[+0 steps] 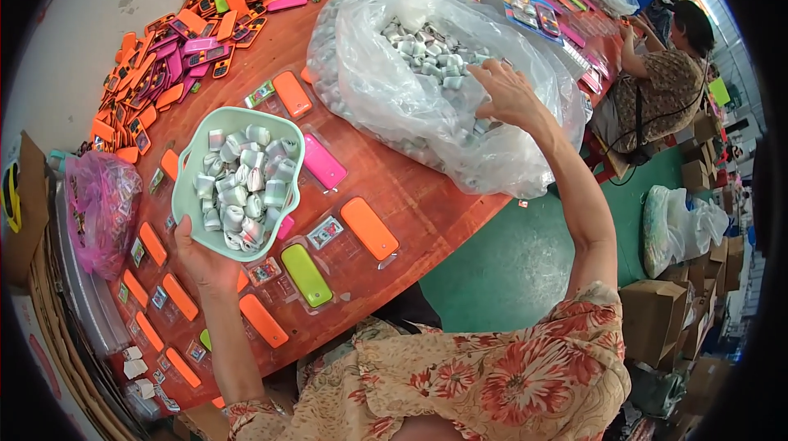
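A pale green plastic basin (233, 119) with side handles is gripped at its near rim by my left hand (207, 264). Inside it lie several small white-and-grey rolled bundles (246, 182), whose exact kind I cannot make out. To the right, a big clear plastic bag (361, 63) stands open on the table, holding many of the same bundles (427, 51). My right hand (510, 96) is over the bag's mouth at its right side, fingers apart and slightly bent, with nothing visible in them.
The red table (427, 203) carries orange, green and pink toy phone shells, such as a green one (306, 274), in clear trays with small cards. Behind is a heap of toy phones (168, 63). A pink bag (103, 203) stands left. Another person (665, 71) sits far right, near cardboard boxes (652, 318).
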Motion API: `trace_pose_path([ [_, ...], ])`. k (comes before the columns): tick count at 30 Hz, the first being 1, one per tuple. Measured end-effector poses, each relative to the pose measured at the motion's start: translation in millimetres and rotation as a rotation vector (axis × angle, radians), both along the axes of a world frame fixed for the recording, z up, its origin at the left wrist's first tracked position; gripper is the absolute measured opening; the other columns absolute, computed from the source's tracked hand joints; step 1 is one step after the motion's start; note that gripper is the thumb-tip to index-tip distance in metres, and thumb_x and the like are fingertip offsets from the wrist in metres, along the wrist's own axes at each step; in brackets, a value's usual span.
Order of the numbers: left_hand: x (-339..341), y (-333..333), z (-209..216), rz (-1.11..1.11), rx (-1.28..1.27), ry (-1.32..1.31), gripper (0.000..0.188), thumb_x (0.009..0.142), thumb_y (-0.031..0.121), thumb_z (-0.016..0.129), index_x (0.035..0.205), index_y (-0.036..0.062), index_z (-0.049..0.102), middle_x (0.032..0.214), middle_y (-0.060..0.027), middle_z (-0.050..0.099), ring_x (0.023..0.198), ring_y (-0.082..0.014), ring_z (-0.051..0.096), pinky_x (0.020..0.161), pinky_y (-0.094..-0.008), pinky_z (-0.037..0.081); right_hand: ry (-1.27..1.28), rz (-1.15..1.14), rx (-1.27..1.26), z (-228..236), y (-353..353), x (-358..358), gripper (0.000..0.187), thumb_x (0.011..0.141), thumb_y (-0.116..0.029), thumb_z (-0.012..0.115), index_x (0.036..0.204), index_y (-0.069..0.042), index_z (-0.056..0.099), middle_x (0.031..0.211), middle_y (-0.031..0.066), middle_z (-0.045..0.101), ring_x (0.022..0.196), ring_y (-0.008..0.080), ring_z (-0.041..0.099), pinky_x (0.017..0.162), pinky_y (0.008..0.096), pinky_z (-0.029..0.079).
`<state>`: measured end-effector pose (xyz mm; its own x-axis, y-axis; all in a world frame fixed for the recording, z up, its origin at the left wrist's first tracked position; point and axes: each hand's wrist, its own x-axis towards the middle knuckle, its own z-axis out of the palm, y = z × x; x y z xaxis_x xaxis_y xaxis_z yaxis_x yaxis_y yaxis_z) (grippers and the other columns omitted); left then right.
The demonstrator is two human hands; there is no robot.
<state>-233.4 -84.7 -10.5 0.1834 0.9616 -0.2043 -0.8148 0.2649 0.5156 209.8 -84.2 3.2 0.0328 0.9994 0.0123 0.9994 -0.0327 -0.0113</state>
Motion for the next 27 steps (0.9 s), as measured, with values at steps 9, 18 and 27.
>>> trace_pose_path([
  [9,20.4,-1.5,3.0,-0.052,0.036,0.022,0.054,0.078,0.026,0.046,0.126,0.0049,0.033,0.126,-0.0110,0.039,0.114,-0.0280,0.039,0.096,-0.0440,0.030,-0.057,0.127,0.011,7.0,10.5,6.8,0.015,0.067,-0.019,0.058,0.075,-0.007,0.057,0.082,0.0068,0.055,0.092,0.0258,0.048,0.084,0.0434,0.031],
  [18,22.2,-3.0,2.8,-0.072,0.037,0.012,0.057,0.078,0.027,0.045,0.128,0.0038,0.029,0.130,-0.0125,0.034,0.118,-0.0297,0.035,0.098,-0.0464,0.027,0.158,0.051,-0.060,-4.2,3.3,13.3,0.025,0.069,-0.012,0.050,0.093,-0.009,0.059,0.095,0.0093,0.055,0.097,0.0266,0.050,0.086,0.0464,0.031],
  [27,38.3,-8.0,10.5,-0.055,0.012,0.023,0.053,0.079,0.025,0.045,0.126,0.0049,0.033,0.126,-0.0113,0.039,0.114,-0.0282,0.039,0.096,-0.0441,0.030,-0.014,0.241,-0.093,-23.4,14.4,-44.6,0.018,0.068,-0.004,0.052,0.085,-0.007,0.055,0.079,0.0098,0.056,0.085,0.0262,0.054,0.072,0.0390,0.035],
])
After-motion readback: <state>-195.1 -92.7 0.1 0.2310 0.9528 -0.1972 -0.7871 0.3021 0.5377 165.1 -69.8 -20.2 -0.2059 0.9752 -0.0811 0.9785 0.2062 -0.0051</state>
